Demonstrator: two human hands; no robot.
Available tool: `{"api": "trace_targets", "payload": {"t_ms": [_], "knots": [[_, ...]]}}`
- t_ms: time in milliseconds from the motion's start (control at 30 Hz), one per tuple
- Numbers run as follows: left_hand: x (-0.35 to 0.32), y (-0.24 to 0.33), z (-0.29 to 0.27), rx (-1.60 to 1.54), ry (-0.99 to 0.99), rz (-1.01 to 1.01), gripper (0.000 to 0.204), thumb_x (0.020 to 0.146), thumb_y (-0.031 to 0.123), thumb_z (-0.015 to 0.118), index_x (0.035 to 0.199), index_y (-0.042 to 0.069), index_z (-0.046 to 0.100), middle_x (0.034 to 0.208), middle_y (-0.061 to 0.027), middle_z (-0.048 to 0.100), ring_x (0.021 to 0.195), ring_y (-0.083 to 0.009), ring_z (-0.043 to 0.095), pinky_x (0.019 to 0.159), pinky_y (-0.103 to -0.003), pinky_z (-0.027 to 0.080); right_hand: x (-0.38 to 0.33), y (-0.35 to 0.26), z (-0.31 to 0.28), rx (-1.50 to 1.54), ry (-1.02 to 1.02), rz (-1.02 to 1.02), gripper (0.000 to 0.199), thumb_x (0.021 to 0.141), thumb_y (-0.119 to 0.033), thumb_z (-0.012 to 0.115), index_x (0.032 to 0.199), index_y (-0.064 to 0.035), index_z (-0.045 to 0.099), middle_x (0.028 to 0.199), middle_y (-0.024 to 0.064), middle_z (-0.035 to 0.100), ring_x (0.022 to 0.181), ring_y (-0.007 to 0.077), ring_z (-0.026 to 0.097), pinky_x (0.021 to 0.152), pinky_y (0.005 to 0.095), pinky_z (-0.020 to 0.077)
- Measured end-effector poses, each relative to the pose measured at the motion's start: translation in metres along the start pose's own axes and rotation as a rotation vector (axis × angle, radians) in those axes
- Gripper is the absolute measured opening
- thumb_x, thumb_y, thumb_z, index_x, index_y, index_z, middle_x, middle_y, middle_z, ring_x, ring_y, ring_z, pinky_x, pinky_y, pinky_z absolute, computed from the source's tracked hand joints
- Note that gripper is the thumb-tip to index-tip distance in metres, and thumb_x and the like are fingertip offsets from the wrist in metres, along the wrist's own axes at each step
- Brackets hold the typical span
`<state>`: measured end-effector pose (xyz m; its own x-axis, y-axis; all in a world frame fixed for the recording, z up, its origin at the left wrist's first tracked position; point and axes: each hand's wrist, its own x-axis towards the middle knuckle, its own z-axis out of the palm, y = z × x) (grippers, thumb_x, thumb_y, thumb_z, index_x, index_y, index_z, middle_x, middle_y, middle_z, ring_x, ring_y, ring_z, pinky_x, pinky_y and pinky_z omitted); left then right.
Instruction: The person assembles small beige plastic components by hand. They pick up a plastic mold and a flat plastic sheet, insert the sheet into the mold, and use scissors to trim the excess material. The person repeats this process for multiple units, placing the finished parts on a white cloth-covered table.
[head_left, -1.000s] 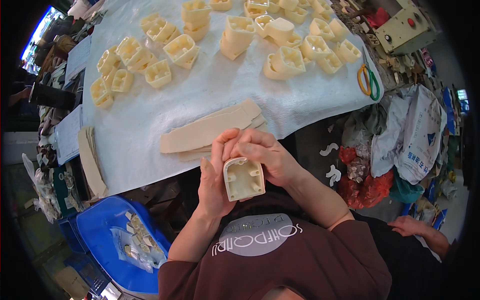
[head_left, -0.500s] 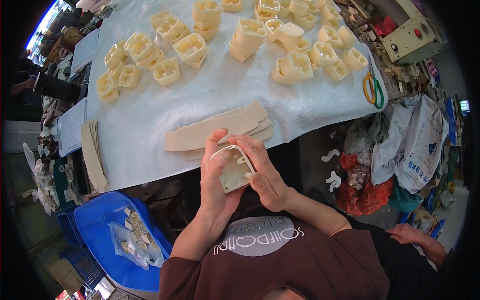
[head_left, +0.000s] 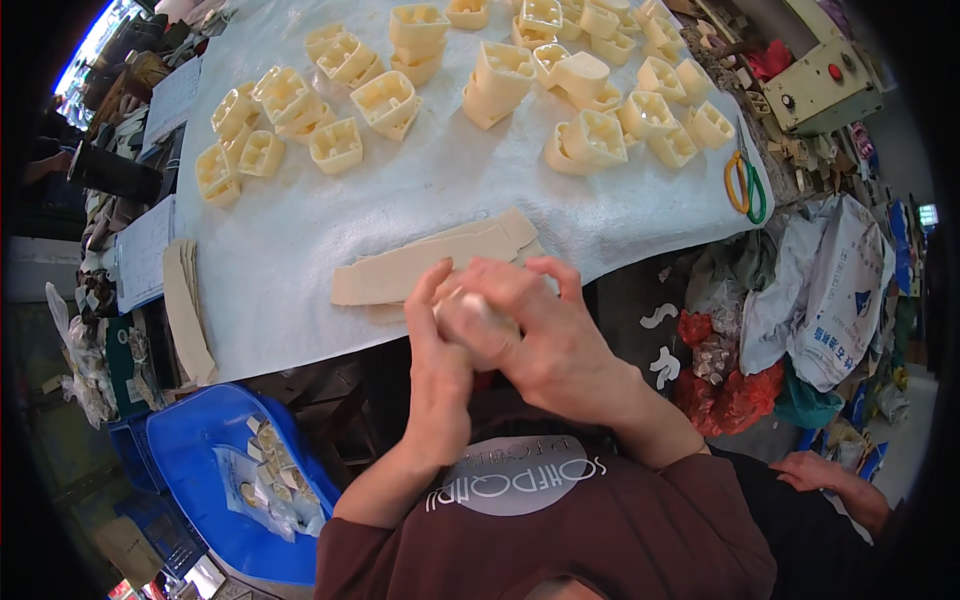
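In front of my chest, my left hand (head_left: 437, 375) is closed around a cream-coloured moulded plastic housing (head_left: 472, 316). My right hand (head_left: 565, 350) reaches across its top, fingers bent over it and partly smeared by motion. Most of the housing is hidden by the fingers, and I cannot make out whether the right hand grips it or only rubs it. Just beyond the fingertips, a stack of beige cloth strips (head_left: 420, 268) lies along the near edge of the white-covered table (head_left: 300, 225).
Several similar cream housings (head_left: 385, 100) stand in groups and stacks at the far side. Scissors (head_left: 745, 188) with orange and green handles lie at the right edge. A blue tub (head_left: 170, 450) with small parts stands lower left. Another person's hand (head_left: 810, 470) rests at the right.
My right hand has moved from the housing's right side over its top, covering it. The housing has turned, and its open hollow face no longer shows.
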<state>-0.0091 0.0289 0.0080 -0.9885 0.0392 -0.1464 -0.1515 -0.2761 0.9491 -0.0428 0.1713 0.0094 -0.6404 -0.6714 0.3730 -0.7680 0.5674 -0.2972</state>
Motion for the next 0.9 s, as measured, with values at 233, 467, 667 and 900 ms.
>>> {"api": "trace_targets", "payload": {"t_ms": [233,467,667,900], "knots": [[0.006,-0.042,-0.005,0.054,-0.186,0.134,0.075,0.092,0.046,0.038,0.142,0.003,0.003,0.137,-0.0154,0.027,0.120,-0.0251,0.037,0.100,-0.037,0.031,-0.016,0.003,0.025,1.000,0.325,0.552,0.069,0.082,-0.039,0.064,0.129,0.0040,0.037,0.120,0.0163,0.043,0.108,0.0246,0.046,0.093,0.0347,0.0364],[0.011,-0.026,0.007,-0.412,-0.177,-0.084,0.054,0.085,0.011,0.045,0.134,0.010,0.023,0.127,-0.0124,0.034,0.116,-0.0226,0.041,0.096,-0.036,0.038,-0.020,-0.007,0.033,1.098,0.400,0.527,0.055,0.086,-0.021,0.055,0.131,0.0035,0.034,0.120,0.0160,0.043,0.111,0.0250,0.043,0.096,0.0351,0.0337],[0.012,-0.030,0.006,-0.547,-0.245,0.021,0.049,0.087,0.020,0.047,0.131,0.012,0.028,0.123,-0.0097,0.040,0.108,-0.0206,0.046,0.091,-0.036,0.043,-0.020,0.002,0.033,1.213,0.355,0.394,0.046,0.088,-0.016,0.048,0.129,0.0025,0.037,0.123,0.0155,0.042,0.115,0.0240,0.041,0.098,0.0348,0.0325],[0.011,-0.038,0.006,-0.271,-0.084,0.082,0.041,0.092,0.032,0.044,0.126,0.010,0.035,0.121,-0.0098,0.042,0.110,-0.0203,0.046,0.093,-0.035,0.042,-0.023,-0.004,0.037,0.982,0.342,0.386,0.041,0.092,-0.016,0.040,0.128,0.0030,0.037,0.129,0.0181,0.037,0.125,0.0264,0.032,0.102,0.0354,0.0273]]}}
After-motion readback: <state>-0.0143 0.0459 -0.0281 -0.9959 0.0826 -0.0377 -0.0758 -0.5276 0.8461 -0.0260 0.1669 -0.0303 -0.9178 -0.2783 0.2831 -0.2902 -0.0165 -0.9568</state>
